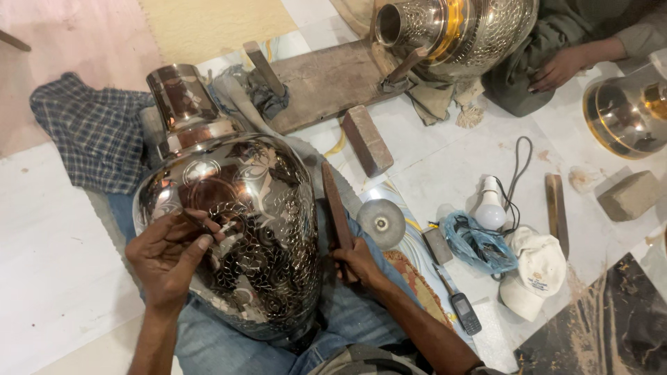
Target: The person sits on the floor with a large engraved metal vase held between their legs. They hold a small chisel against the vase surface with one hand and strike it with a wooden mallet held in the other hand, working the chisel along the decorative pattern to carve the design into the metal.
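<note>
Brick (367, 140), cap (535, 272) — beside pot (243, 229)

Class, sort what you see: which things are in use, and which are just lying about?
In use: metal pot, small tool in left hand, wooden stick in right hand.
Lying about: bulb, white cap, phone, brick, checked cloth.

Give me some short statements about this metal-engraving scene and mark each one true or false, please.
1. The left hand presses a thin tool against the large shiny engraved metal pot. True.
2. The right hand holds a white light bulb. False: it grips a long brown wooden stick; the white light bulb lies on the floor.
3. A checked blue cloth lies beside the pot's neck. True.
4. The white cap sits on the pot. False: it lies on the floor.
</note>
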A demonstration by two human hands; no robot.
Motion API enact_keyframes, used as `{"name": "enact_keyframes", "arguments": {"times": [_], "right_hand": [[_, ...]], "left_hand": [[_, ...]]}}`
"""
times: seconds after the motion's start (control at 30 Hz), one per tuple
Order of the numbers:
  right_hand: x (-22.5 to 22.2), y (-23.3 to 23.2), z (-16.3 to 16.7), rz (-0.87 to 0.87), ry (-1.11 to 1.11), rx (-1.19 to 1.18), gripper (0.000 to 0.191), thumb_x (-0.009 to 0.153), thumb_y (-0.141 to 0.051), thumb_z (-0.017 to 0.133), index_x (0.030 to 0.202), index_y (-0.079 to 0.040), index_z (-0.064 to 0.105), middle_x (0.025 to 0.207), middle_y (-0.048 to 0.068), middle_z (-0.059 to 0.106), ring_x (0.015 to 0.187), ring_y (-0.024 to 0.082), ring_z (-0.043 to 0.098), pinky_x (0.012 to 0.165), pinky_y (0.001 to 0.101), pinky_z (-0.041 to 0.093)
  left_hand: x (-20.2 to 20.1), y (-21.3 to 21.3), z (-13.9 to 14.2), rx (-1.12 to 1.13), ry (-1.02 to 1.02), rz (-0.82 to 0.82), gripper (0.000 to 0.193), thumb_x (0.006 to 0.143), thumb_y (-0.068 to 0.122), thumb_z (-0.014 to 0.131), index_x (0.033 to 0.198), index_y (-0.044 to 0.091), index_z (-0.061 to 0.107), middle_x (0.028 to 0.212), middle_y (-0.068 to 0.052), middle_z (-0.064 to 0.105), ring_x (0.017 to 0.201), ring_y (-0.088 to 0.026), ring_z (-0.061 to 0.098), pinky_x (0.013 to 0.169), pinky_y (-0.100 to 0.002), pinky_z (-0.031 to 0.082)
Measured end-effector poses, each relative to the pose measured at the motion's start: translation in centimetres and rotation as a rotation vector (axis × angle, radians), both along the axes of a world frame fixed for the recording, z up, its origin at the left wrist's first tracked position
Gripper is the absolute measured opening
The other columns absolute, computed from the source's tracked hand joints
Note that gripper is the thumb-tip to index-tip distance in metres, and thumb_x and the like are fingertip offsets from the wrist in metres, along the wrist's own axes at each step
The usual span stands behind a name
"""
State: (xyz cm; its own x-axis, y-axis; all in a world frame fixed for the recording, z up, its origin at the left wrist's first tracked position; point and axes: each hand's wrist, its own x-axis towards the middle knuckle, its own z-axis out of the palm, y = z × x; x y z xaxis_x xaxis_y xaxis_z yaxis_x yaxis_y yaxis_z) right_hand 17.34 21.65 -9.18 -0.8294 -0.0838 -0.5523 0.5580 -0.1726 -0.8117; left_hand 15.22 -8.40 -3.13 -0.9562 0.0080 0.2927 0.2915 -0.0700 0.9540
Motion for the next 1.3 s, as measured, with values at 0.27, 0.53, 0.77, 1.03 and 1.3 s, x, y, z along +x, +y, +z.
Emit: {"name": "enact_keyframes", "arguments": {"times": [0.27,0.53,0.77,1.03,1.3], "right_hand": [[-0.1,-0.4,0.4,-0.002,-0.073,0.035,0.026,0.081,-0.008,0.072,0.101,0.004,0.062,0.062,0.009,0.060,0.038,0.019,0.057,0.034,0.0342,0.046],[0.4,-0.7,0.6,-0.025,0.008,0.113,0.030,0.082,-0.008,0.074,0.105,0.008,0.061,0.068,0.008,0.063,0.043,0.017,0.059,0.038,0.0331,0.049],[3.7,-2.5,0.7,-0.103,0.436,0.541,0.037,0.079,-0.011,0.075,0.111,0.000,0.061,0.077,0.009,0.069,0.055,0.020,0.066,0.049,0.0329,0.054],[6.1,-3.8,0.1,0.013,0.809,0.736,0.036,0.074,-0.015,0.085,0.098,-0.002,0.062,0.070,0.012,0.067,0.058,0.021,0.069,0.053,0.0344,0.052],[7.1,-5.8,1.2,0.077,0.901,0.673,0.035,0.077,-0.015,0.087,0.094,-0.001,0.060,0.070,0.013,0.066,0.060,0.020,0.072,0.052,0.0318,0.051]], "left_hand": [[-0.3,0.0,0.0,0.006,0.014,-0.020,0.031,0.092,-0.009,0.066,0.122,-0.008,0.065,0.101,-0.016,0.075,0.094,-0.020,0.075,0.087,-0.031,0.063],[-1.4,0.4,-0.1,0.018,-0.032,-0.065,0.033,0.091,-0.012,0.064,0.123,-0.009,0.064,0.103,-0.016,0.074,0.098,-0.020,0.075,0.089,-0.032,0.064],[-3.1,0.6,0.5,-0.140,-0.098,-0.091,0.038,0.087,-0.013,0.069,0.124,-0.005,0.069,0.102,-0.012,0.078,0.095,-0.018,0.077,0.084,-0.031,0.066],[-3.5,0.2,1.9,-0.252,-0.093,-0.162,0.035,0.086,-0.020,0.059,0.116,-0.006,0.069,0.096,-0.009,0.076,0.093,-0.016,0.075,0.083,-0.029,0.065],[-4.1,-0.4,1.0,-0.322,-0.003,-0.169,0.037,0.085,-0.022,0.055,0.116,-0.005,0.068,0.100,-0.010,0.077,0.095,-0.019,0.078,0.083,-0.030,0.066]]}}
